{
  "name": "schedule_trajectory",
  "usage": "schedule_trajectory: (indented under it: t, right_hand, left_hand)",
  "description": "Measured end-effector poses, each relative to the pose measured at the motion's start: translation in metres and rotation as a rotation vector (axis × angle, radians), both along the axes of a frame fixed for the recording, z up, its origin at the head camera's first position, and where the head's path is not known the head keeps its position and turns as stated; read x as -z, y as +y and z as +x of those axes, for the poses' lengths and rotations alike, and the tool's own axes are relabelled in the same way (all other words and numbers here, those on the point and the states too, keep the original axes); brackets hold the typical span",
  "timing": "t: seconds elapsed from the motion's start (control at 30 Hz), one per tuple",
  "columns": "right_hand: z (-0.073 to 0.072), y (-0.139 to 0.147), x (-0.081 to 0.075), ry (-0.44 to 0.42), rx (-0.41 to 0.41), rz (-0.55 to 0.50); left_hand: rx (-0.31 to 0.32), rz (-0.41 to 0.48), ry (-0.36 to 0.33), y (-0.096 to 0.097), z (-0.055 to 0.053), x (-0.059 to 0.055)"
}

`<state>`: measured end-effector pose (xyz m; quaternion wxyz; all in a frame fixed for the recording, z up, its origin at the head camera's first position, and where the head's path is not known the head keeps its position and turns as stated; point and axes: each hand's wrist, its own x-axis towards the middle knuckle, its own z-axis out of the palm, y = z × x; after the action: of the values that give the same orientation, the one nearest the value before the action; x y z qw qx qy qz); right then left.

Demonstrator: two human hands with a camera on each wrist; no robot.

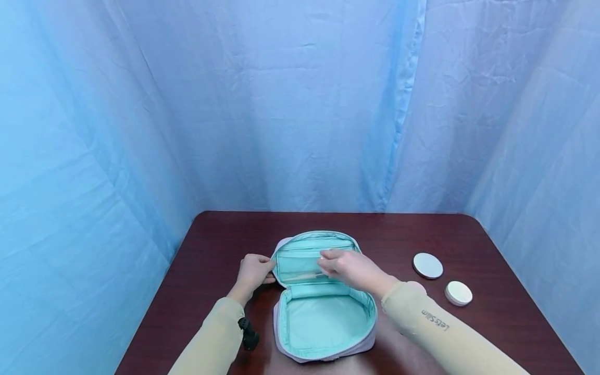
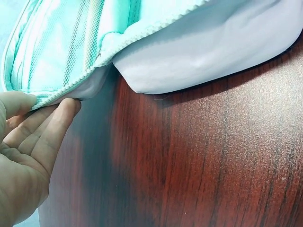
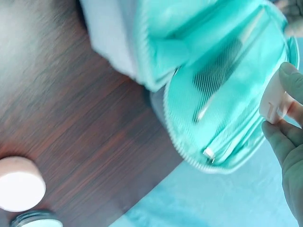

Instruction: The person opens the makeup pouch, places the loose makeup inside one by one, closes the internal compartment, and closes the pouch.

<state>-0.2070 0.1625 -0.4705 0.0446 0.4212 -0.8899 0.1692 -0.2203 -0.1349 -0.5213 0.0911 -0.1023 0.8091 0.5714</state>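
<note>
An unzipped cosmetic bag (image 1: pixel 328 323), lilac outside and mint-green inside, lies with its lid folded back. At the lid's left edge my left hand (image 1: pixel 253 271) pinches the zipper rim (image 2: pixel 64 90) between thumb and fingers. My right hand (image 1: pixel 351 268) is over the lid's right side. Between its thumb and fingers it holds a small pale pink-white item (image 3: pixel 272 99), whose kind I cannot tell. Behind the lid's mesh pocket (image 3: pixel 232 61) lies a slim brush-like tool (image 3: pixel 253 26), partly veiled by the mesh. A zipper pull (image 3: pixel 209 153) shows on the lid.
To the right on the dark wood table (image 1: pixel 229 234) are a flat white-topped round tin (image 1: pixel 427 265) and a small white-lidded jar (image 1: pixel 458 293). A pale pink round thing (image 1: pixel 416 286) peeks out behind the right sleeve. Blue curtains (image 1: pixel 300 104) surround the table.
</note>
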Motion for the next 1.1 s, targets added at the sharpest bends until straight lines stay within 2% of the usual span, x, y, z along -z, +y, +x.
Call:
schedule_trajectory:
  t: [0.17, 0.47, 0.7, 0.93, 1.1]
  right_hand:
    - [0.003, -0.02, 0.005, 0.037, -0.073, 0.023]
    - [0.016, -0.039, 0.012, 0.009, -0.151, 0.127]
    - [0.022, -0.045, 0.021, -0.047, -0.214, 0.074]
    - [0.028, -0.055, 0.03, -0.083, -0.236, 0.118]
    - [0.032, -0.061, 0.033, -0.105, -0.262, 0.113]
  left_hand:
    - [0.002, 0.001, 0.003, 0.002, -0.001, -0.002]
    - [-0.009, 0.001, 0.005, 0.005, -0.001, -0.003]
    - [-0.011, -0.004, 0.003, 0.006, -0.001, -0.003]
    - [-0.008, 0.001, 0.01, 0.006, 0.0, -0.003]
    - [-0.005, 0.008, 0.008, 0.006, -0.001, -0.003]
